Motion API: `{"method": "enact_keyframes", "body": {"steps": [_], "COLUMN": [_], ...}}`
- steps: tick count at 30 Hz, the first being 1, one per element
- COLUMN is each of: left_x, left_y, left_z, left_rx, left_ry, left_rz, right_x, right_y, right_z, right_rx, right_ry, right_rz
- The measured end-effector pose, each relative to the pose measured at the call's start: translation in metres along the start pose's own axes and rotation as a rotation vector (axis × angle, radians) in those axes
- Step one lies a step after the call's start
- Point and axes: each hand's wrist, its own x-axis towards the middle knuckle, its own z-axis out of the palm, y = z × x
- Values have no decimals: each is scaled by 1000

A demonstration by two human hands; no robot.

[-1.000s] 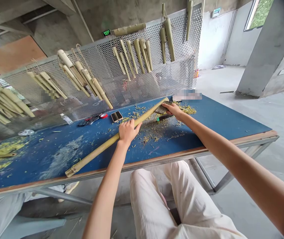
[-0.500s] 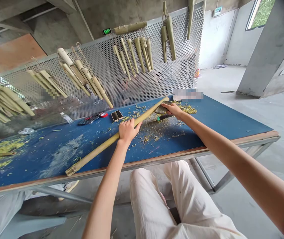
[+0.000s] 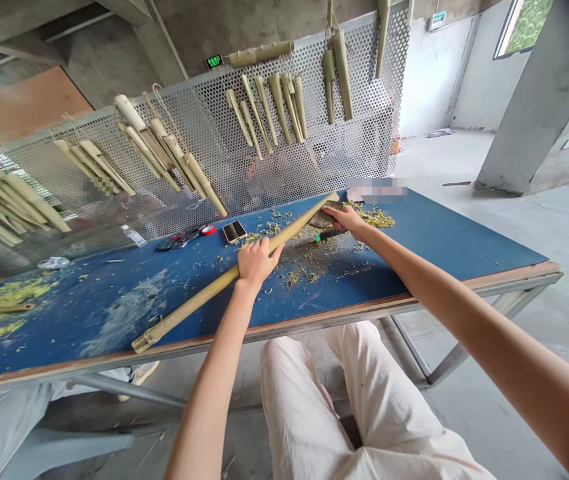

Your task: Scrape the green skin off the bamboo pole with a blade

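Perforated metal screen (image 3: pixel 362 87) — bamboo tubes (image 3: pixel 279 110) hanging; phone (image 3: pixel 234 232), water bottle (image 3: pixel 133 235), probably tape roll (image 3: pixel 208 230) on blue workbench (image 3: pixel 464 243).

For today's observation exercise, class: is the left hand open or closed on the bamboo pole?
Closed: the left hand curls its fingers around the bamboo pole.

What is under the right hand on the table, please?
Under the right hand, a dark blade and green handle show, with shavings nearby; the palm hides whatever is directly beneath.
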Motion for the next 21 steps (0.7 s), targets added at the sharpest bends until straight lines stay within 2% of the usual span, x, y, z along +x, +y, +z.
{"method": "enact_keyframes", "body": {"steps": [3, 8, 13, 17, 19, 21], "left_x": [0, 0, 0, 0, 1, 1], "left_y": [0, 1, 2, 5, 5, 6], "left_z": [0, 1, 1, -1, -1, -1], "left_rx": [-5, -30, -34, -21, -22, -21], "left_ry": [2, 11, -3, -29, -26, -12], "left_rz": [4, 11, 43, 55, 44, 32], "right_x": [-1, -4, -7, -7, -7, -6], "right_y": [-1, -6, -8, -9, -10, -11], "right_z": [1, 2, 2, 2, 2, 2], "right_rx": [20, 43, 49, 4, 13, 45], "right_ry": [102, -13, 84, -22, 32, 143], "right_rz": [1, 6, 9, 19, 33, 30]}}
